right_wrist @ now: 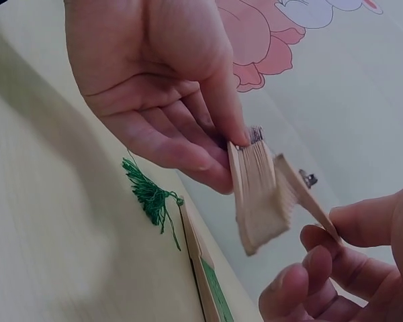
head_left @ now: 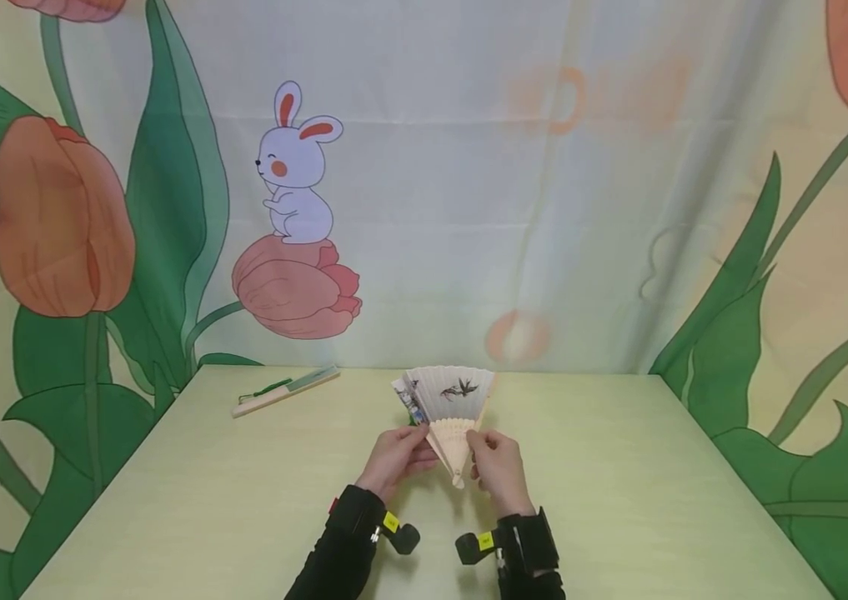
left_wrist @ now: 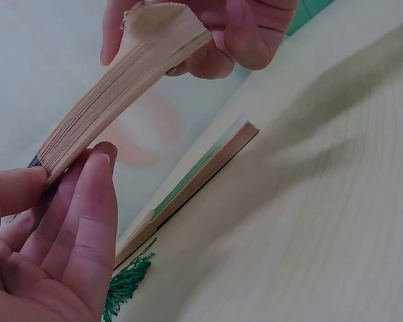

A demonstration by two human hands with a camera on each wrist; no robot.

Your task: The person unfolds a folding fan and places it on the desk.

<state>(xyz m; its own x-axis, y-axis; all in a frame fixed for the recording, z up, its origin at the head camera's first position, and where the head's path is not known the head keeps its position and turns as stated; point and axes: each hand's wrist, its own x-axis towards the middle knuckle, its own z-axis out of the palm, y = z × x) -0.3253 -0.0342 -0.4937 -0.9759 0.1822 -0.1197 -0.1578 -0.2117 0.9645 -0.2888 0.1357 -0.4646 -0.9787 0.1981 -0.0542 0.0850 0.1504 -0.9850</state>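
A pale folding fan [head_left: 457,396] with wooden ribs is held up over the middle of the table, partly spread, a dark bird drawn on its white leaf. My left hand [head_left: 396,458] pinches the left side of the ribs between thumb and fingers. On the opposite side, my right hand [head_left: 497,465] pinches the outer rib with thumb and fingertips. In the left wrist view the stacked ribs [left_wrist: 114,100] run between both hands. The right wrist view shows one outer rib [right_wrist: 309,194] splayed from the stack, held by the right hand [right_wrist: 356,268].
Another folding fan [head_left: 314,379], folded, with a green tassel [head_left: 266,389], lies at the table's back left. The pale table [head_left: 619,483] meets a hanging cloth [head_left: 431,208] printed with tulips and a rabbit. Each wrist wears a black band with a small camera.
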